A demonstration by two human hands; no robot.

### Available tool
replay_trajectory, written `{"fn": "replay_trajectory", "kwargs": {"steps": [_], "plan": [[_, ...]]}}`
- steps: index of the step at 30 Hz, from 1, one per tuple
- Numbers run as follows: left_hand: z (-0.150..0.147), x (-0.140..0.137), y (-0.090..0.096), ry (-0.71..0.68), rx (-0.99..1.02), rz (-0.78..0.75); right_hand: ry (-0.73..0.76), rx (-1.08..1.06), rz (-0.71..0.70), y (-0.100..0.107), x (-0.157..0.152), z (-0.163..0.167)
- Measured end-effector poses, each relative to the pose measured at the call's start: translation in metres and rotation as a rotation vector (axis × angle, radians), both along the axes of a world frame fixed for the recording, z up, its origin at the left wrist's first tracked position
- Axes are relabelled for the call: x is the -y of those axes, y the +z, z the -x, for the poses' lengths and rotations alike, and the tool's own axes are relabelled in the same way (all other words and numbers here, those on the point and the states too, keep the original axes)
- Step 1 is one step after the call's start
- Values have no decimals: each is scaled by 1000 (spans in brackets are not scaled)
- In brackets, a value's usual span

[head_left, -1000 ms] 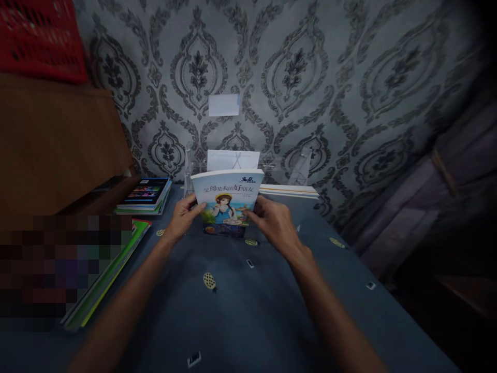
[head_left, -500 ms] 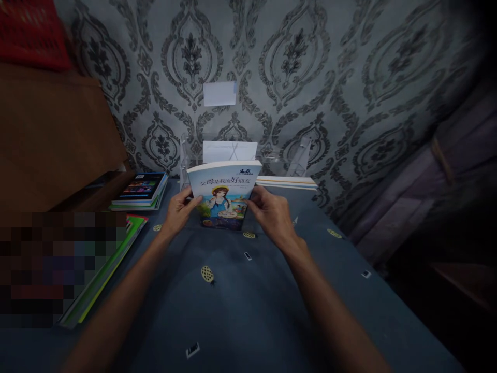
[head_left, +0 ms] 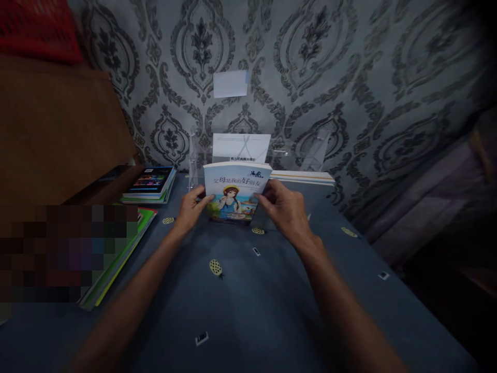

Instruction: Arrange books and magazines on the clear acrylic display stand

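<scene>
A paperback book [head_left: 233,199] with a girl in a yellow hat on its cover stands nearly upright over the table, its front facing me. My left hand [head_left: 191,210] grips its left edge, thumb on the cover and fingers behind. My right hand [head_left: 285,207] is closed on the right edge in the same way. Just behind the book is a clear acrylic rack [head_left: 318,147], partly hidden by it. A white booklet [head_left: 240,146] leans in the rack, its lower part covered by the book.
Dark books [head_left: 149,182] are piled at the back left, near a brown wooden board [head_left: 58,124]. Green-edged books [head_left: 128,254], partly blurred out, lie nearer. White-edged books [head_left: 306,177] lie flat beside the rack. A red basket [head_left: 39,31] sits top left; a curtain [head_left: 419,191] hangs right.
The view has shifted a little, so everything appears farther right. The book has come down slightly relative to the white booklet, showing more of it. Both hands keep their hold.
</scene>
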State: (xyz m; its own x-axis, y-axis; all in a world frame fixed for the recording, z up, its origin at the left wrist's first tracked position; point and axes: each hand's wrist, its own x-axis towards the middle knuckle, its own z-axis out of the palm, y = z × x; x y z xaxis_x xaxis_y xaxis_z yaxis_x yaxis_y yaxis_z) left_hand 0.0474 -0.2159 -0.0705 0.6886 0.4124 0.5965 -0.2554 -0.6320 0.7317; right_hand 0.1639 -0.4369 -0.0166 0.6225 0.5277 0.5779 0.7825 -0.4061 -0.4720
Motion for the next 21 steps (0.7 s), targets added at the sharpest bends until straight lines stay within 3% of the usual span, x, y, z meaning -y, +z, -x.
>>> {"fn": "replay_trajectory", "kwargs": {"steps": [4, 13, 18, 21], "plan": [[7, 3, 5, 91, -160, -190, 2, 3, -15, -2, -1, -1], [10, 0, 7, 136, -363, -331, -14, 52, 128, 1, 6, -9], [12, 7, 12, 185, -405, -367, -3, 79, -114, 10, 10, 3], [12, 14, 17, 259, -300, -324, 49, 136, -169, 11, 7, 8]]}}
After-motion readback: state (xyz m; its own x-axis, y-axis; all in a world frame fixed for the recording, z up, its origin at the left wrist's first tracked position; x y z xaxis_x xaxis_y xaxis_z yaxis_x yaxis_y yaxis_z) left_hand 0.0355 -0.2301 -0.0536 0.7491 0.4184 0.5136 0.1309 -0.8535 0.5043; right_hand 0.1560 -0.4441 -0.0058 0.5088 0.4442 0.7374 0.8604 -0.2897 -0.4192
